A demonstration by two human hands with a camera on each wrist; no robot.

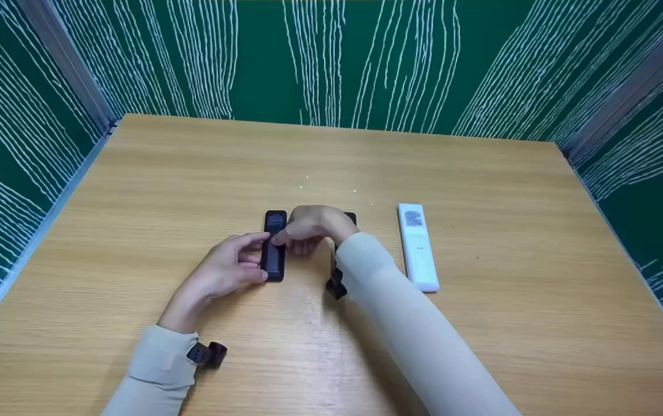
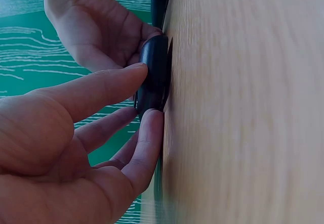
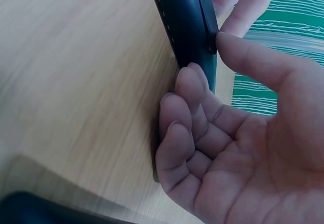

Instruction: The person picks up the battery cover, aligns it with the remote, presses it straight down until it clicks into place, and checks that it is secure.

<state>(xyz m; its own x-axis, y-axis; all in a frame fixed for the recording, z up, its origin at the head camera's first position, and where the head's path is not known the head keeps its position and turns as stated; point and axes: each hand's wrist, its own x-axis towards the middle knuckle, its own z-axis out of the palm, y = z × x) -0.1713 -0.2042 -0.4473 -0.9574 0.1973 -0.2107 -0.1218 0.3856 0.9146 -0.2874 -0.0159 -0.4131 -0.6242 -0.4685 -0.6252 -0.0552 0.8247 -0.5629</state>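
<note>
A black remote control (image 1: pixel 274 263) lies back side up on the wooden table, in front of me. My left hand (image 1: pixel 221 268) holds it from the left, with thumb and fingers on its edges; the left wrist view shows this grip on the remote's end. From the right, my right hand (image 1: pixel 311 224) has its thumb on the remote's back. In the right wrist view that thumb touches the end of a raised strip, apparently the battery cover (image 3: pixel 206 21), while the curled fingers rest against the remote's side. A second black remote (image 1: pixel 351 217) is mostly hidden under my right wrist.
A white remote control (image 1: pixel 421 254) lies on the table (image 1: pixel 510 231) right of my right forearm. Several tiny white bits (image 1: pixel 354 190) are scattered beyond the hands. Green panels with white lines (image 1: pixel 273 63) stand behind the table and at both sides.
</note>
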